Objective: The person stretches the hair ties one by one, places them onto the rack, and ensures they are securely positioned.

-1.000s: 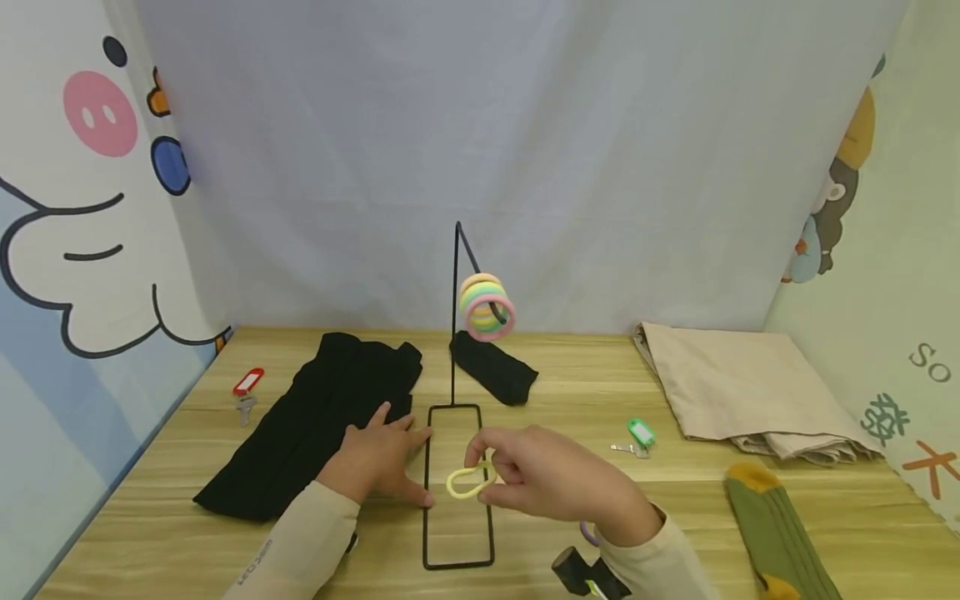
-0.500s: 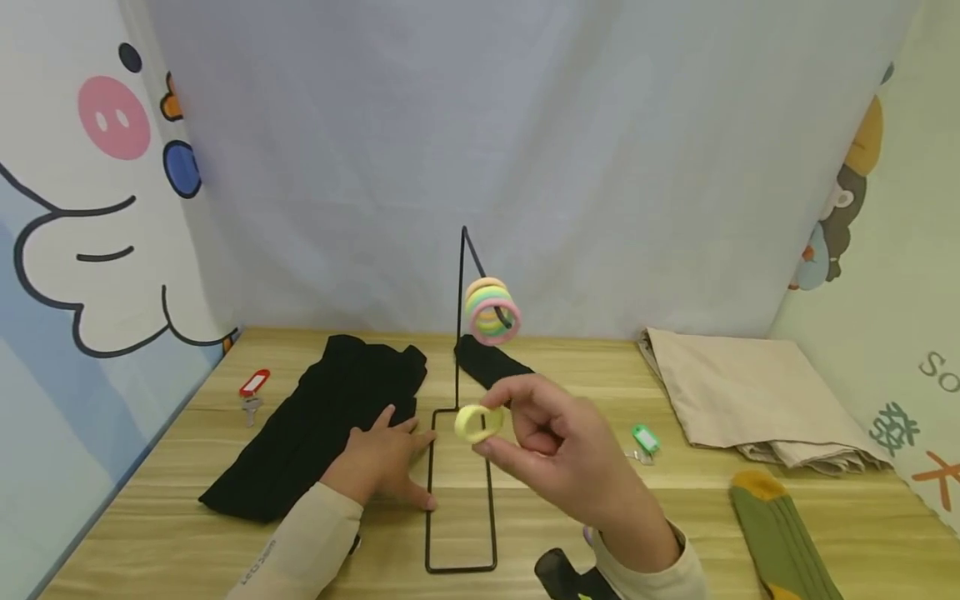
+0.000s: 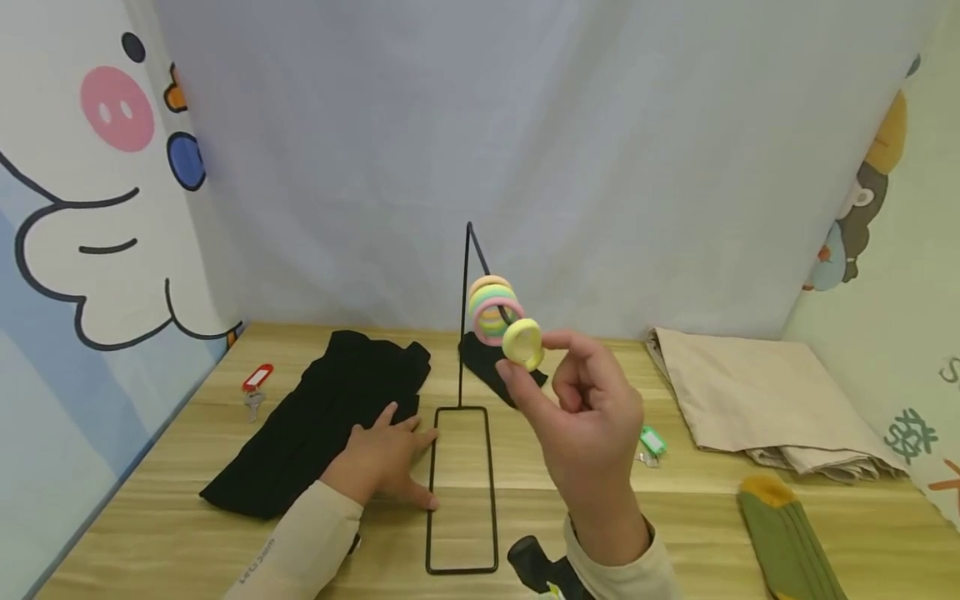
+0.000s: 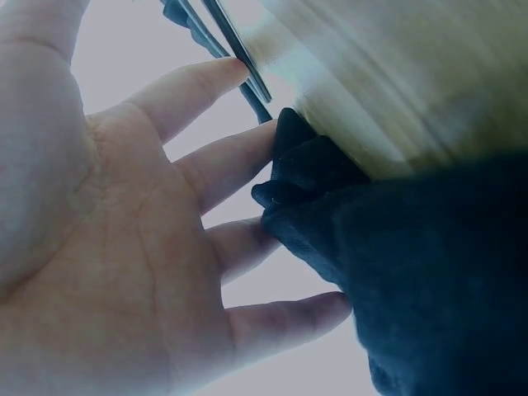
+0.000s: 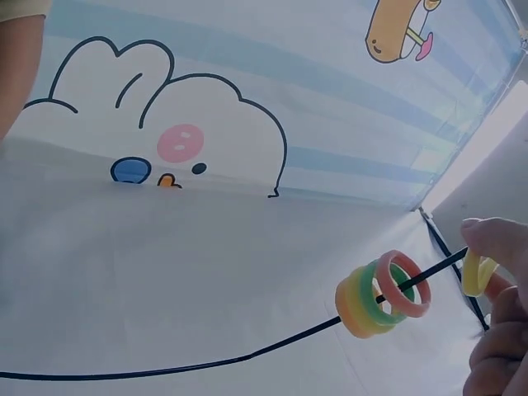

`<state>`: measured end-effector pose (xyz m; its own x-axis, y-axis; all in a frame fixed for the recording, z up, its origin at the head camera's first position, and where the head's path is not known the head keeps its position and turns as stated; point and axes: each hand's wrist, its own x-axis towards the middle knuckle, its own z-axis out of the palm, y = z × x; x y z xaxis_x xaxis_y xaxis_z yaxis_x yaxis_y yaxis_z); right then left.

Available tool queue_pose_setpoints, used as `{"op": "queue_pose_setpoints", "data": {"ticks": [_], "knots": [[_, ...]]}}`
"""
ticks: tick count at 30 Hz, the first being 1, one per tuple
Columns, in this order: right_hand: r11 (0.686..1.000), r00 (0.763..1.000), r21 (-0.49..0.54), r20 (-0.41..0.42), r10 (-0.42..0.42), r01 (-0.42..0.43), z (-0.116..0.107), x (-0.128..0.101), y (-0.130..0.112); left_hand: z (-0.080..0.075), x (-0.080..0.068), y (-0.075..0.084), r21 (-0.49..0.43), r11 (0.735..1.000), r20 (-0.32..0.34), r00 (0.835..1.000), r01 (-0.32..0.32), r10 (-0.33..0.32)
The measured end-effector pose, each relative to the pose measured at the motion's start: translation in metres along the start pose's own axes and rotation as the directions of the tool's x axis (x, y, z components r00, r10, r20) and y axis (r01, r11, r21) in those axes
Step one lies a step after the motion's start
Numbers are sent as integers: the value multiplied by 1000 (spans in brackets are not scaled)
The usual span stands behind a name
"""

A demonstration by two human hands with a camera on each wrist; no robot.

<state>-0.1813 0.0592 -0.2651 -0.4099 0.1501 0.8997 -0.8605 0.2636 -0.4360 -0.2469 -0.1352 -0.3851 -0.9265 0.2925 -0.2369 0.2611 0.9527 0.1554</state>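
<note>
Your right hand (image 3: 588, 408) is raised above the table (image 3: 525, 467), with thumb and forefinger pinching a yellow hair tie (image 3: 522, 342). The tie sits at your fingertips, just beside the free end of the slanted arm of the black wire stand (image 3: 462, 333). In the right wrist view the arm's tip reaches the tie; whether the tie is already threaded on cannot be told. The remaining fingers of this hand are curled toward the palm.

Four hair ties (image 3: 491, 308) (orange, yellow, green and pink) already hang together on that arm, just beyond your right fingertips.

Your left hand (image 3: 378, 458) lies flat on the table with its fingers straight and spread, gripping nothing. Its fingertips rest against the left rail of the stand's rectangular base. The outer fingers touch the edge of the black cloth (image 3: 322, 421) that lies to the left of this hand.

The two hands are well apart, the right held high and the left down on the table.

A black sock (image 3: 491, 367) lies behind the stand, beyond your right hand. To the right of that hand lie a green key tag (image 3: 651, 440), a folded beige cloth (image 3: 757, 396) and a green sock (image 3: 783, 537). A red key tag (image 3: 257, 379) lies far to the left of your left hand, past the black cloth.
</note>
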Motion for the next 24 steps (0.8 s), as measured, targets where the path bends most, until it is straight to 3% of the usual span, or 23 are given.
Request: {"op": "queue_pose_setpoints", "data": {"ticks": [6,13,24], "knots": [[990,994,-96,3,106,-106,2,4,-1,-4,1,3,15,1000,-9,1000,-18,18],[979,985,-145,75,156,-144,4,7,2,-8,0,4,32,999,-8,1000,-19,19],[964,956,-150,166,242,-218,-3,-1,14,-3,-3,0,18,1000,2,1000,-12,12]]}}
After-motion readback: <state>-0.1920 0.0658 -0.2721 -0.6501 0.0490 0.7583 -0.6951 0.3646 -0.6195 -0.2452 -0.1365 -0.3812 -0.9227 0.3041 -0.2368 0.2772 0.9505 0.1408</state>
